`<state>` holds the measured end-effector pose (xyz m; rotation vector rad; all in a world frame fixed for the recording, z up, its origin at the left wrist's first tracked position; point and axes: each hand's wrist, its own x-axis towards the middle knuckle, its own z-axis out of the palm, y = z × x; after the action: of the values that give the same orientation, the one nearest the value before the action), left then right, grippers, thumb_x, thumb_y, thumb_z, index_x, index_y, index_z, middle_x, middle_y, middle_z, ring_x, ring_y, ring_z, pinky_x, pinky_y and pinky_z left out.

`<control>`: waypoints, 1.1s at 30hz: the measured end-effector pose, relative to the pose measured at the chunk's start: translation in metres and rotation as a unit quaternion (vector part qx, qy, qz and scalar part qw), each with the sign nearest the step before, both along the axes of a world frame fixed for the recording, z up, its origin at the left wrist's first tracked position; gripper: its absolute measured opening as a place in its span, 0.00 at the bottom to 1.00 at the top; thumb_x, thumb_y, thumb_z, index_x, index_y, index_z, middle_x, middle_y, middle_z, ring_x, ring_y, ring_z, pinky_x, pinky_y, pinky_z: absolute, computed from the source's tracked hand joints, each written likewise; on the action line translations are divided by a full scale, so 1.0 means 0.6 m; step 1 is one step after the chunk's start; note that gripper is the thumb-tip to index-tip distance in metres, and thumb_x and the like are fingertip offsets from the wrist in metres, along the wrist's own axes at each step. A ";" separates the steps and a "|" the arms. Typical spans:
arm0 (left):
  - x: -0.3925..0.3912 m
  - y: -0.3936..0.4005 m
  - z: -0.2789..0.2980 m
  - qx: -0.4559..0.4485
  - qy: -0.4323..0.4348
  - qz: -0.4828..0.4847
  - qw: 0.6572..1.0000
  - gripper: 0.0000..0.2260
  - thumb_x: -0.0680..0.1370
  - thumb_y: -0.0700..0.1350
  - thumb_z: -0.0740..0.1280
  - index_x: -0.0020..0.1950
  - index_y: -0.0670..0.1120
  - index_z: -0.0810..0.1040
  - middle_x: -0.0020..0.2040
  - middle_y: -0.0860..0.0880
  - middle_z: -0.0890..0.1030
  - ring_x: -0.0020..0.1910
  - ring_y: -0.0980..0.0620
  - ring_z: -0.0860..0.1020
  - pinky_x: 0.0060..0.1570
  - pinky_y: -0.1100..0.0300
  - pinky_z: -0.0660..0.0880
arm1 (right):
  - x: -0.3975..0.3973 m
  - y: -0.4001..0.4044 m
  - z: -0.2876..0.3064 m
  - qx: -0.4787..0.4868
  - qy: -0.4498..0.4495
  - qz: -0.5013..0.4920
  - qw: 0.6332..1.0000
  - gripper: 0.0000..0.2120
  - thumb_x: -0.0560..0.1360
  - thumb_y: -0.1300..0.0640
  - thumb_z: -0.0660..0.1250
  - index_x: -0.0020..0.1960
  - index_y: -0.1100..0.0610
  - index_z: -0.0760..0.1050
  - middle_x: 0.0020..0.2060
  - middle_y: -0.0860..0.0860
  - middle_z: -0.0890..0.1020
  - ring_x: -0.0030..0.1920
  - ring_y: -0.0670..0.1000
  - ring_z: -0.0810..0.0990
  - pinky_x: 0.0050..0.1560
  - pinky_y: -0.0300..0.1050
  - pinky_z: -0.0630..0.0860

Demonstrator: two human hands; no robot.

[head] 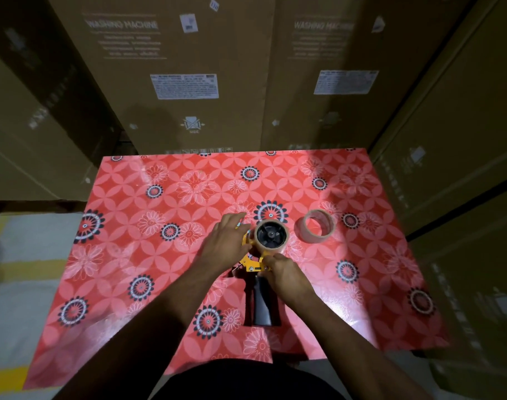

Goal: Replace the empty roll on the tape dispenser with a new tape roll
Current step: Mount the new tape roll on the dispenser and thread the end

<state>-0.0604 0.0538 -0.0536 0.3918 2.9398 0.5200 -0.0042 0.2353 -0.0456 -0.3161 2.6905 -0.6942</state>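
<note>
Tape dispenser (259, 267) lies mid-frame on the red table (131, 255), a tape roll (271, 236) on its hub. Left hand (227, 243) rests flat on its left side, grip released; right hand (281, 274) pinches the frame. Empty roll (316, 226) sits just right.

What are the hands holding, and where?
Both hold the dispenser: the left hand rests on its yellow frame beside the roll, the right hand pinches near the handle top.

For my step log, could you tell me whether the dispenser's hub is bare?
No, a tape roll sits on the dispenser.
</note>
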 end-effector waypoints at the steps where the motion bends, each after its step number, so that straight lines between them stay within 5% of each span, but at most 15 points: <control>1: -0.005 0.005 -0.003 -0.011 -0.017 0.000 1.000 0.23 0.76 0.51 0.71 0.70 0.51 0.74 0.78 0.49 0.63 0.76 0.46 0.58 0.70 0.44 0.67 | -0.001 0.002 0.001 0.004 -0.006 0.002 1.000 0.11 0.78 0.58 0.67 0.58 0.61 0.77 0.54 0.61 0.80 0.52 0.64 0.81 0.49 0.52 0.74; 7: -0.009 0.013 -0.024 -0.007 -0.013 0.022 1.000 0.15 0.73 0.49 0.74 0.59 0.51 0.82 0.77 0.50 0.65 0.75 0.48 0.60 0.68 0.44 0.68 | -0.006 0.004 0.000 0.026 -0.017 0.012 0.999 0.15 0.78 0.55 0.67 0.62 0.60 0.76 0.57 0.60 0.79 0.55 0.64 0.80 0.52 0.53 0.75; 10: -0.002 0.008 -0.022 -0.026 0.014 0.017 0.999 0.06 0.72 0.50 0.74 0.45 0.50 0.81 0.76 0.51 0.66 0.74 0.47 0.61 0.64 0.45 0.70 | -0.005 0.003 -0.003 0.024 -0.015 0.010 1.000 0.14 0.78 0.56 0.67 0.61 0.60 0.76 0.55 0.61 0.78 0.54 0.64 0.80 0.50 0.53 0.74; 14: 0.009 0.000 -0.015 -0.042 0.042 -0.005 0.998 0.08 0.70 0.47 0.76 0.36 0.49 0.77 0.75 0.49 0.69 0.73 0.45 0.63 0.62 0.46 0.71 | -0.006 0.004 -0.007 0.022 -0.011 0.007 1.000 0.13 0.78 0.57 0.67 0.61 0.60 0.76 0.54 0.61 0.78 0.52 0.64 0.80 0.49 0.52 0.74; 19: 0.022 -0.007 -0.005 -0.032 0.084 -0.030 0.995 0.10 0.67 0.44 0.80 0.35 0.47 0.79 0.69 0.46 0.75 0.67 0.43 0.71 0.57 0.46 0.75 | -0.008 0.004 -0.006 0.027 -0.005 0.011 1.000 0.14 0.78 0.57 0.67 0.61 0.60 0.76 0.54 0.61 0.79 0.52 0.65 0.80 0.49 0.53 0.74; 22: 0.029 0.001 -0.010 -0.014 0.098 -0.063 0.993 0.10 0.64 0.42 0.82 0.36 0.45 0.81 0.52 0.49 0.82 0.51 0.47 0.77 0.45 0.52 0.77 | -0.009 0.006 -0.003 0.034 -0.004 0.013 0.999 0.14 0.78 0.56 0.67 0.61 0.60 0.76 0.53 0.61 0.79 0.52 0.64 0.80 0.49 0.53 0.74; 26: 0.042 0.000 -0.002 0.006 0.088 -0.052 0.995 0.14 0.65 0.38 0.79 0.33 0.47 0.73 0.29 0.51 0.75 0.32 0.48 0.75 0.27 0.62 0.65 | -0.008 0.010 -0.001 0.036 0.001 0.014 0.999 0.14 0.78 0.56 0.67 0.61 0.61 0.76 0.52 0.61 0.79 0.52 0.63 0.80 0.49 0.52 0.74; 33: 0.066 0.008 0.003 -0.047 0.083 -0.021 0.995 0.24 0.64 0.42 0.82 0.56 0.47 0.77 0.24 0.50 0.76 0.20 0.50 0.74 0.19 0.62 0.70 | -0.008 0.012 0.001 0.030 -0.002 0.017 0.999 0.15 0.77 0.56 0.68 0.62 0.60 0.76 0.53 0.60 0.80 0.53 0.62 0.80 0.50 0.51 0.74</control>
<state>-0.0209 0.0585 -0.0520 0.5075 3.0925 0.3596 -0.0092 0.2426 -0.0449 -0.3442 2.6891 -0.6023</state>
